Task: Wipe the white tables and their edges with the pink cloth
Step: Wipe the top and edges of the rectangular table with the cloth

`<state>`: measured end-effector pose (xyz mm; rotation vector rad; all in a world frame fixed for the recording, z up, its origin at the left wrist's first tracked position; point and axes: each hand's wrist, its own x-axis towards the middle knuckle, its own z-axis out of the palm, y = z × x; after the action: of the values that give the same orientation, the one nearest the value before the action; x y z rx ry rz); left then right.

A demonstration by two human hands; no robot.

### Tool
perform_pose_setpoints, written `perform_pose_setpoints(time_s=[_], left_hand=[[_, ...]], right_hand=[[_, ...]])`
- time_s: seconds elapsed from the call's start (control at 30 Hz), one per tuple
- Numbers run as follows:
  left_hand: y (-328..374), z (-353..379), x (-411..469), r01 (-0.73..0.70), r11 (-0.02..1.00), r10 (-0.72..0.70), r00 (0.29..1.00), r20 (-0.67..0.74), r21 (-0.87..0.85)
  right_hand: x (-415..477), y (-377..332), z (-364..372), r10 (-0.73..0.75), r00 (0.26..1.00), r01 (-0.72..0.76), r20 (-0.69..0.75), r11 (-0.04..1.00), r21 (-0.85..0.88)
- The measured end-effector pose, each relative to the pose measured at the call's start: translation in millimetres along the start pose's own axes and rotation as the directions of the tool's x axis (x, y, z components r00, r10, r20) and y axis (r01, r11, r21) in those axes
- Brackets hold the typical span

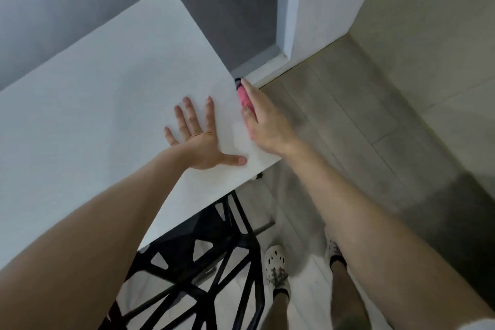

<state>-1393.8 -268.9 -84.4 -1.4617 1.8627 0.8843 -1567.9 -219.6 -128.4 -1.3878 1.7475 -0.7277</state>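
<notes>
Cloth (pixel 243 95): pink, bunched small, on the right edge of the table, towards its far right corner. Only a narrow strip shows, with a dark bit at its far end; the rest is hidden by the hand.
Table (pixel 107 104): white, flat top, running from the near left to the far middle of the view. Its right edge and near edge meet at a corner just near of the right wrist.
Right hand (pixel 265 123): at the table's right edge, back of the hand up. Fingers stretched out along the edge and pointing far; thumb (pixel 247 116) lies on the top. Cloth is pinched between thumb and fingers against the edge.
Left hand (pixel 199 142): flat on the table top, palm down, just left of the right hand. Fingers released and spread wide; grasps nothing. Thumb points right, towards the near right corner.
Chair (pixel 203 262): black, open lattice frame, tucked partly under the table's near edge.
Shoes (pixel 276 262): white, with holes, on the floor right of the chair; one is mostly hidden behind the right forearm.
Floor (pixel 348 120): grey planks, right of the table.
Wall (pixel 80 8): grey, behind the table's far side.
Pillar (pixel 321 8): white, at the far right, beyond the table's corner.
</notes>
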Motion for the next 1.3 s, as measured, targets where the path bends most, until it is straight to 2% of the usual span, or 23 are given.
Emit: perform_pose_setpoints(time_s=[0.1, 0.17, 0.27, 0.33, 0.37, 0.4, 0.43, 0.5, 0.57, 0.63, 0.7, 0.73, 0.83, 0.9, 0.97, 1.03, 1.13, 1.23, 1.27, 1.3], left_hand=[[-6.7, 0.2, 6.8, -0.009, 1.000, 0.009, 0.999, -0.033, 0.011], [-7.8, -0.8, 10.4, -0.013, 0.999, 0.015, 0.998, -0.060, 0.035], [-8.2, 0.8, 8.3, -0.040, 0.997, 0.046, 0.994, -0.095, 0.065], [-10.0, 5.5, 1.6, -0.037, 0.997, 0.049, 0.985, -0.168, 0.071], [-9.6, 9.6, -3.6, -0.026, 0.996, 0.042, 0.977, -0.210, 0.080], [-6.1, 14.2, -11.1, -0.024, 0.993, 0.055, 0.964, -0.261, 0.118], [0.8, 19.7, -21.4, -0.058, 0.982, 0.115, 0.940, -0.322, 0.182], [22.6, 34.8, -53.2, -0.279, 0.921, 0.369, 0.847, -0.383, 0.271], [43.2, 55.8, -94.0, -0.602, 0.791, 0.598, 0.726, -0.340, 0.108], [52.7, 75.5, -138.3, -0.777, 0.629, 0.749, 0.610, -0.258, -0.010], [50.5, 87.5, -165.8, -0.856, 0.516, 0.837, 0.499, -0.224, 0.019], [46.9, 90.5, -176.1, -0.863, 0.505, 0.846, 0.492, -0.205, 0.016], [34.2, 98.3, -195.4, -0.835, 0.546, 0.807, 0.548, -0.220, -0.075], [26.9, 105.4, -207.4, -0.811, 0.555, 0.774, 0.584, -0.245, -0.184], [18.3, 114.7, -219.5, -0.783, 0.558, 0.751, 0.618, -0.233, -0.276], [6.2, 127.2, -235.0, -0.759, 0.560, 0.738, 0.639, -0.217, -0.331], [-25.3, 148.6, -257.7, -0.718, 0.537, 0.711, 0.668, -0.220, -0.443], [-67.9, 159.1, -267.2, -0.632, 0.549, 0.687, 0.714, -0.135, -0.547], [-84.5, 159.0, -266.7, -0.644, 0.580, 0.692, 0.713, -0.115, -0.499], [-102.6, 156.5, -264.2, -0.687, 0.630, 0.703, 0.703, -0.111, -0.363]], right_hand=[[-100.0, 26.9, -7.4, 0.090, 0.996, -0.090, -0.018, 0.995, 0.033], [-139.1, 43.2, -10.9, 0.211, 0.976, -0.211, -0.052, 0.977, -0.002], [-181.6, 51.6, -18.0, 0.483, 0.874, -0.480, -0.043, 0.875, 0.071], [-206.5, 46.6, -20.3, 0.630, 0.776, -0.593, -0.032, 0.745, 0.306], [-218.1, 41.8, -21.5, 0.674, 0.739, -0.592, -0.009, 0.656, 0.468], [-229.7, 34.8, -24.5, 0.679, 0.733, -0.553, 0.036, 0.565, 0.613], [-240.8, 26.1, -27.9, 0.644, 0.761, -0.493, 0.083, 0.490, 0.719], [-260.4, 1.9, -35.0, 0.549, 0.822, -0.411, 0.150, 0.389, 0.824], [-277.9, -26.1, -43.1, 0.474, 0.859, -0.380, 0.193, 0.338, 0.861], [-293.1, -49.8, -48.2, 0.398, 0.893, -0.367, 0.213, 0.366, 0.855], [-306.7, -66.8, -50.2, 0.330, 0.914, -0.362, 0.237, 0.397, 0.843], [-314.6, -74.9, -51.0, 0.305, 0.923, -0.349, 0.235, 0.403, 0.846], [-342.7, -93.4, -49.4, 0.343, 0.923, -0.306, 0.172, 0.386, 0.870], [-361.5, -105.9, -38.4, 0.453, 0.890, -0.272, 0.057, 0.426, 0.863], [-374.9, -115.8, -17.0, 0.619, 0.776, -0.283, -0.122, 0.514, 0.810], [-382.6, -125.5, 11.0, 0.708, 0.654, -0.289, -0.267, 0.560, 0.777], [-388.8, -144.1, 54.7, 0.710, 0.608, -0.314, -0.355, 0.626, 0.714], [-400.9, -159.3, 87.6, 0.658, 0.577, -0.299, -0.485, 0.722, 0.624], [-405.6, -162.6, 97.5, 0.629, 0.569, -0.307, -0.530, 0.760, 0.573], [-410.5, -167.5, 106.6, 0.610, 0.561, -0.335, -0.560, 0.786, 0.520]])
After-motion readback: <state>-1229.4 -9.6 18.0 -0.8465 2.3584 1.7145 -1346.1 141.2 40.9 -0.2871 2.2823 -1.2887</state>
